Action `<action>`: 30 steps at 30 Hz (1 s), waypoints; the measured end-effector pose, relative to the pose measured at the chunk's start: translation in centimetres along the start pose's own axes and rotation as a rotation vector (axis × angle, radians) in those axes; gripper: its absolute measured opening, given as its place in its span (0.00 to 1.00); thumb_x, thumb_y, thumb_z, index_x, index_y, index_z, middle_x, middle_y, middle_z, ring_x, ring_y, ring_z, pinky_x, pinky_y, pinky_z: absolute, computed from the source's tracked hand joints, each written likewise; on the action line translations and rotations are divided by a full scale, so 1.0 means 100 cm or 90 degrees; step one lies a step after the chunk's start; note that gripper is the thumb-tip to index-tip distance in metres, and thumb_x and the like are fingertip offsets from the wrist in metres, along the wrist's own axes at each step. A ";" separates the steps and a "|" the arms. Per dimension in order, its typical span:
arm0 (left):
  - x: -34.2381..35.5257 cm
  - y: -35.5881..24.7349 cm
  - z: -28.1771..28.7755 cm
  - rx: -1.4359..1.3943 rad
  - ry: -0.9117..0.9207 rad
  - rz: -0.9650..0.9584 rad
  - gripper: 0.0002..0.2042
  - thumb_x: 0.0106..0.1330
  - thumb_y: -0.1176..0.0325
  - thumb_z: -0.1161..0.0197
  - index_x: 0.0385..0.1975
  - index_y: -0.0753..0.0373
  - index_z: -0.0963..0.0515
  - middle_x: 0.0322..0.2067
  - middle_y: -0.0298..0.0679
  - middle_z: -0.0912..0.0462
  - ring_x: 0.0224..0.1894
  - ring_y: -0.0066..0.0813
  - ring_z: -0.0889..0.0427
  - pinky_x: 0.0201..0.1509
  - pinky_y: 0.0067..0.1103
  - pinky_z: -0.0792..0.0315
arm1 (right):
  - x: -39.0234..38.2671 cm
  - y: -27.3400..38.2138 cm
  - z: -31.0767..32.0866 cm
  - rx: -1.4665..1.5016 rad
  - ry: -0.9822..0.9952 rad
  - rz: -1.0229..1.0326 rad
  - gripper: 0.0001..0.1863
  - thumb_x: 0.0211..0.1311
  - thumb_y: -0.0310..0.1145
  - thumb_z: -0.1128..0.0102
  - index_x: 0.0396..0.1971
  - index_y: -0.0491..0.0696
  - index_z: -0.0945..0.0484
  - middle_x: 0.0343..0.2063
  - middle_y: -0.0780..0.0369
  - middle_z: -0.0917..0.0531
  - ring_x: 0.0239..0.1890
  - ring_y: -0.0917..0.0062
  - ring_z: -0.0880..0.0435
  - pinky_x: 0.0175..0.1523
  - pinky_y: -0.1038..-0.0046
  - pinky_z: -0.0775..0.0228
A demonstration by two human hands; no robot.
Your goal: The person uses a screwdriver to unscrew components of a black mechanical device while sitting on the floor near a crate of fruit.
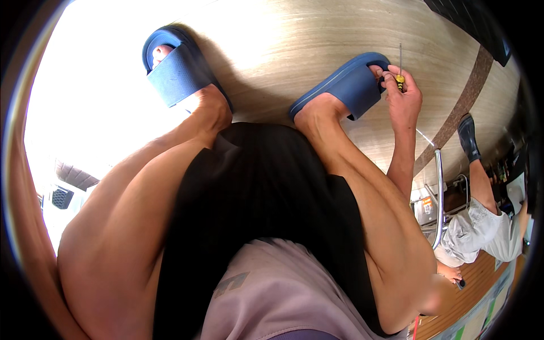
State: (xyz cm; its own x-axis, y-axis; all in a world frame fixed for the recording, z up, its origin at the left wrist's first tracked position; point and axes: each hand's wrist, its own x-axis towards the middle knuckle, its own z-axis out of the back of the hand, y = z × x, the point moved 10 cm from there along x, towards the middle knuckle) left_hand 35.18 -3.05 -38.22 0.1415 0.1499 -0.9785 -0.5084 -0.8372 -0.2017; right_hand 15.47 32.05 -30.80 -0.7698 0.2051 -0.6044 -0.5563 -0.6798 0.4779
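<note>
My right hand [404, 102] reaches down outside my right leg, its fingers closed around the yellow-and-black handle of a small screwdriver [400, 80]. The thin metal shaft points away from me, above the floor. Just left of the fingertips is the toe end of my right blue slide sandal [354, 88], so close that I cannot tell whether they touch. My other blue slide sandal [180, 73] is on my left foot, farther left. My left hand does not show. A skin-coloured strip runs down the far left rim, too distorted to make out.
Pale streaked flooring [272, 51] with a dark brown band [473, 85] lies ahead. At right, another person in grey shorts [473, 229] and a dark shoe [468, 137] sits near a chrome tube frame [438, 192]. A black object [473, 25] stands at the far right corner.
</note>
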 end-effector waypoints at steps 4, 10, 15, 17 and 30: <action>0.001 0.000 0.000 0.002 -0.002 0.002 0.19 0.71 0.60 0.45 0.56 0.59 0.17 0.60 0.47 0.21 0.63 0.52 0.25 0.62 0.55 0.36 | 0.000 -0.007 0.002 0.000 0.014 -0.021 0.13 0.66 0.25 0.35 0.50 0.40 0.17 0.33 0.65 0.13 0.34 0.84 0.17 0.42 0.80 0.24; 0.000 0.001 0.001 0.005 -0.004 0.005 0.18 0.71 0.60 0.45 0.55 0.59 0.17 0.60 0.47 0.20 0.63 0.51 0.24 0.61 0.54 0.35 | 0.000 -0.011 -0.004 0.052 0.053 -0.025 0.14 0.66 0.27 0.32 0.50 0.40 0.17 0.33 0.64 0.13 0.34 0.83 0.17 0.41 0.79 0.25; 0.003 0.003 0.002 0.006 -0.005 0.006 0.18 0.71 0.61 0.45 0.54 0.59 0.16 0.59 0.47 0.20 0.62 0.51 0.24 0.61 0.53 0.33 | 0.002 -0.011 -0.006 0.010 0.045 -0.053 0.16 0.64 0.30 0.29 0.49 0.40 0.17 0.33 0.64 0.13 0.33 0.83 0.17 0.41 0.80 0.24; 0.003 0.002 0.003 0.006 -0.008 0.005 0.18 0.70 0.61 0.44 0.54 0.59 0.16 0.59 0.46 0.20 0.62 0.51 0.24 0.60 0.52 0.33 | 0.004 -0.018 -0.005 0.016 0.043 -0.039 0.16 0.64 0.32 0.28 0.49 0.42 0.17 0.32 0.65 0.13 0.32 0.85 0.18 0.35 0.81 0.30; 0.004 0.004 0.001 0.001 -0.012 0.007 0.17 0.70 0.62 0.44 0.53 0.59 0.15 0.57 0.46 0.18 0.60 0.50 0.22 0.59 0.50 0.30 | 0.007 -0.008 -0.007 -0.005 0.046 -0.055 0.14 0.63 0.31 0.28 0.46 0.41 0.16 0.31 0.64 0.13 0.30 0.83 0.17 0.38 0.79 0.24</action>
State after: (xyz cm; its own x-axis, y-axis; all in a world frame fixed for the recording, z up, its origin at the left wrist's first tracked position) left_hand 34.99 -3.25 -38.70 0.1197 0.1505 -0.9813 -0.5110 -0.8382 -0.1908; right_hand 15.60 32.18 -32.04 -0.6947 0.2115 -0.6875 -0.6163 -0.6678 0.4174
